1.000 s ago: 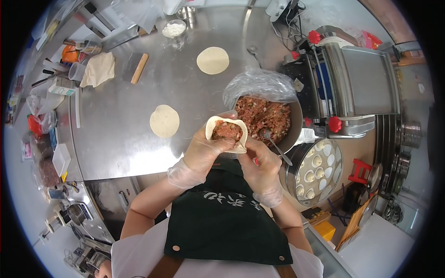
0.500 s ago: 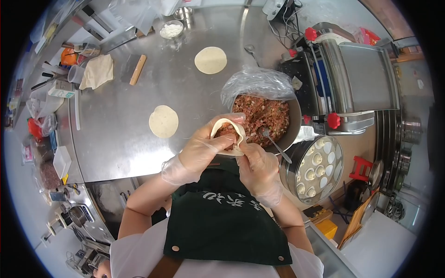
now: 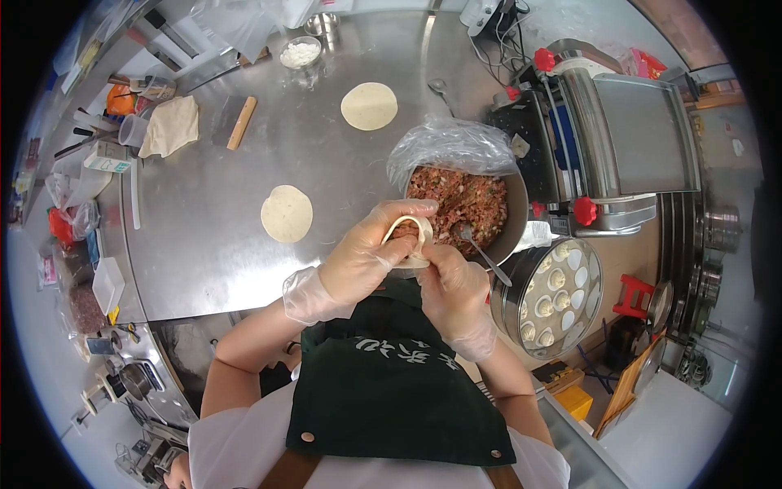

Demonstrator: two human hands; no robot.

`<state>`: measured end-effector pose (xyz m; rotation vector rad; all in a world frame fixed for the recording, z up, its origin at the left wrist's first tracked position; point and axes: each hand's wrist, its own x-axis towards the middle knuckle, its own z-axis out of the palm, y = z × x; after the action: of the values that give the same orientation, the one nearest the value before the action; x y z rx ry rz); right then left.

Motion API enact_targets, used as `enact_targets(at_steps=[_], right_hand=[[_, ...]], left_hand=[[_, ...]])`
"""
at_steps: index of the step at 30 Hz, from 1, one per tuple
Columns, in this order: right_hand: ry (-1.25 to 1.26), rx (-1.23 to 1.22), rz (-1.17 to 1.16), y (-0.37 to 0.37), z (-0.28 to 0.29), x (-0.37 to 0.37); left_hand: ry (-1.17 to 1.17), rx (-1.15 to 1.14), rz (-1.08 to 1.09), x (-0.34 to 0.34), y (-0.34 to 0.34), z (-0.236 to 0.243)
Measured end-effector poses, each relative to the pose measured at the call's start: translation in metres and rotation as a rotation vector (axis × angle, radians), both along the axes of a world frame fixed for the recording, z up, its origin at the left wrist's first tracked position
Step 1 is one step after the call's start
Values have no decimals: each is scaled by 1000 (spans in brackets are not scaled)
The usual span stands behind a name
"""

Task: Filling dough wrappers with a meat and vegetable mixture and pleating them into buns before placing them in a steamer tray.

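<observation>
A round dough wrapper with meat filling, a bun being folded (image 3: 417, 255), sits between my two hands over the table's near edge. My left hand (image 3: 358, 253), in a clear plastic glove, cups the bun from the left, its thumb over the filling. The gloved fingers of my right hand (image 3: 454, 289) pinch the dough edge on the right side. Just beyond lies a bowl of minced meat filling (image 3: 456, 200), a spoon (image 3: 486, 257) resting in it. Two flat dough wrappers lie on the steel table, one near (image 3: 287, 213) and one farther (image 3: 369, 106).
Right of my hands stands a round steamer tray (image 3: 562, 300) with several pleated buns. A dough roller machine (image 3: 627, 134) stands beyond it. On the table are a wooden-handled scraper (image 3: 242, 122), a cloth (image 3: 169, 126), a second spoon (image 3: 442, 94) and a bowl with white contents (image 3: 300, 54).
The wrapper's opening has become smaller as its rim gathers at my right fingers. My left hand has curled further around it; both hands stay over the same spot.
</observation>
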<state>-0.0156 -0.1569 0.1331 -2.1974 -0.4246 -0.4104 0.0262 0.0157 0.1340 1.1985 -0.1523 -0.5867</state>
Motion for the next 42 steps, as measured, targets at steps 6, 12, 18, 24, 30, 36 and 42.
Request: enact_targets(at_steps=[6,12,18,24,30,36,42], right_hand=[[171,98,-93,2,8,-2],[88,232,-142,13,-5,-1],[130,143,-101,11,5,-2],[85,126,-102,14,3,-1],[51,162,-124,16,-2,-3],[77,145,-92,16,-4,-6],[138,194,-143,19,-1,-4]], left_hand=[[-317,269,-43,2,-6,-1],[335,-212,337,-6,-25,16],[268,-227,485,-13,-33,3],[338,-237,507,-10,-32,15],[319,-226,455,-11,-26,15],[421,-279,436,-11,-25,18],[378,-165,471,-13,-27,9]])
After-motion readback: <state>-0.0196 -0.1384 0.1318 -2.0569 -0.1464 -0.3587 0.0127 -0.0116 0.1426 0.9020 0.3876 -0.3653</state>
